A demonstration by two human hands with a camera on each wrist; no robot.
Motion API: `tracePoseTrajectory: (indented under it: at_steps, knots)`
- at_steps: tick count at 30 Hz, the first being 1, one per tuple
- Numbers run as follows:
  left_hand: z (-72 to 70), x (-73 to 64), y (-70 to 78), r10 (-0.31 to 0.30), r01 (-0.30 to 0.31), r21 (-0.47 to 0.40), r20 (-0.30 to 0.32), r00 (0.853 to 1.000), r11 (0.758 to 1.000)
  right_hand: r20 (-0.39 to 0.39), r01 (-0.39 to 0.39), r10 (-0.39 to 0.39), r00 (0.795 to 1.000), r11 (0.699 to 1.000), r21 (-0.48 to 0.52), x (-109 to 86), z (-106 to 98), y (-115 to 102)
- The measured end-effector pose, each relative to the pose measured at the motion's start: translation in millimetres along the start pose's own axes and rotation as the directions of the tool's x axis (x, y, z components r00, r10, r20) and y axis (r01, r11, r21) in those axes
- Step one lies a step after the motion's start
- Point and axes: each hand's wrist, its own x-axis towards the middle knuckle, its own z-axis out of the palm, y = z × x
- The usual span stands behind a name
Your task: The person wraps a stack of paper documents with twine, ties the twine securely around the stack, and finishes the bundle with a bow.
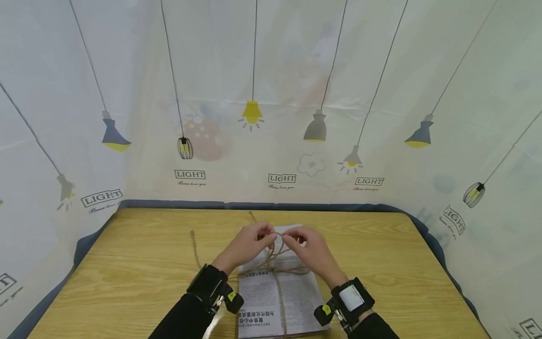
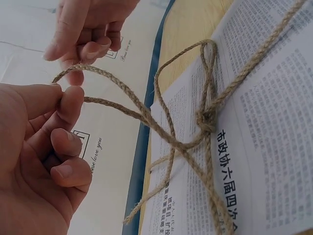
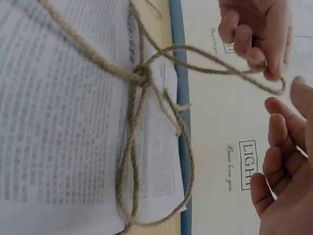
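A stack of printed newspaper sheets (image 1: 302,292) lies on the table, bound crosswise with brown jute twine (image 1: 280,292). In the left wrist view, a knot (image 2: 206,120) sits where the strands cross. Above the far part of the stack, my left hand (image 1: 250,242) pinches a raised twine loop (image 2: 122,88) between thumb and forefinger. My right hand (image 1: 311,247) is close beside that loop; its thumb and forefinger are parted at the loop's tip in the right wrist view. A second twine loop (image 3: 190,166) droops from the knot over the paper.
The wooden table (image 1: 148,263) ends at a dark blue border (image 1: 296,206). Beyond it hangs a pale cloth (image 1: 228,56) printed with lamps. One loose twine end (image 1: 194,242) lies left of the stack, another (image 1: 252,216) past its far edge.
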Motion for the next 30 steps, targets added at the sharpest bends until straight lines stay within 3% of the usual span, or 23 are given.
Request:
tracePoseTrajectory:
  at_steps: [7, 11, 14, 17, 21, 24, 27, 30]
  knots:
    - [3.0, 1.1, -5.0, -0.011, 0.011, -0.018, 0.008, 1.000, 1.000, 0.046, -0.012, 0.012, 0.999, 1.000, -0.009, 1.1, -0.8, -5.3]
    - [2.5, 0.6, -13.8, -0.020, 0.024, 0.044, -0.076, 0.997, 0.999, 0.053, -0.036, 0.036, 0.998, 0.999, -0.008, -0.7, -2.5, -3.9]
    - [2.8, -1.3, -23.5, -0.007, 0.036, 0.185, -0.158, 0.987, 0.982, 0.057, -0.045, 0.045, 0.997, 0.999, -0.010, -2.1, -4.5, -3.3]
    - [5.0, -4.7, -33.6, 0.025, 0.044, 0.385, -0.173, 0.985, 0.922, 0.062, -0.049, 0.050, 0.997, 0.999, -0.018, -3.2, -6.0, -2.5]
    - [11.7, -7.9, -47.3, 0.086, 0.029, 0.612, -0.158, 0.984, 0.790, 0.065, -0.058, 0.059, 0.996, 0.998, -0.023, -3.9, -6.7, -1.3]
    - [17.0, -8.2, -58.2, 0.146, 0.018, 0.705, -0.170, 0.975, 0.709, 0.066, -0.061, 0.062, 0.996, 0.998, -0.023, -4.3, -6.8, 0.0]
    - [20.0, -9.7, -64.1, 0.185, 0.011, 0.745, -0.180, 0.966, 0.667, 0.065, -0.064, 0.065, 0.996, 0.998, -0.020, -4.8, -7.1, 0.4]
    - [21.0, -13.2, -63.9, 0.189, 0.005, 0.751, -0.173, 0.967, 0.660, 0.062, -0.065, 0.066, 0.996, 0.998, -0.023, -5.1, -7.0, 0.2]
